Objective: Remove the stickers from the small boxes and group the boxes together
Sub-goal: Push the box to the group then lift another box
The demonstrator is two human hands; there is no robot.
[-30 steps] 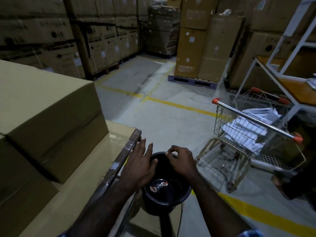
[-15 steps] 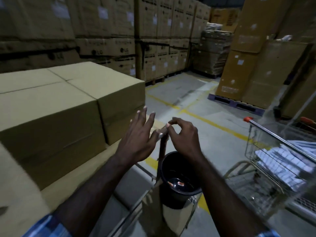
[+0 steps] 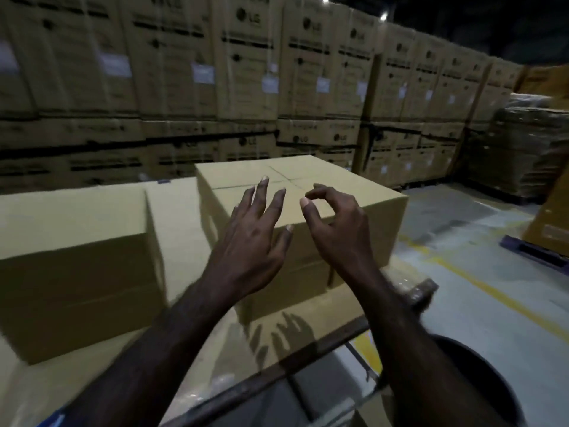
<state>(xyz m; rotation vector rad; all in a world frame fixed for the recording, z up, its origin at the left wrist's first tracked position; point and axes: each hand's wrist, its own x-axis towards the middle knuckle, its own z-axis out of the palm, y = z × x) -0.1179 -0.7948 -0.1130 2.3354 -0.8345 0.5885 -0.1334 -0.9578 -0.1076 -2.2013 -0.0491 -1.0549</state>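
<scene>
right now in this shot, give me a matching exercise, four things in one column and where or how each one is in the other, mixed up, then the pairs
Things
1. left hand
2. right hand
3. black bin
4. closed carton

States or places
A. at the bottom right, under the right forearm
B. fingers spread straight, holding nothing
C. on the platform, beyond both hands
D. thumb and forefinger curled toward each other, nothing visible between them

Pairs: 1-B, 2-D, 3-A, 4-C
</scene>
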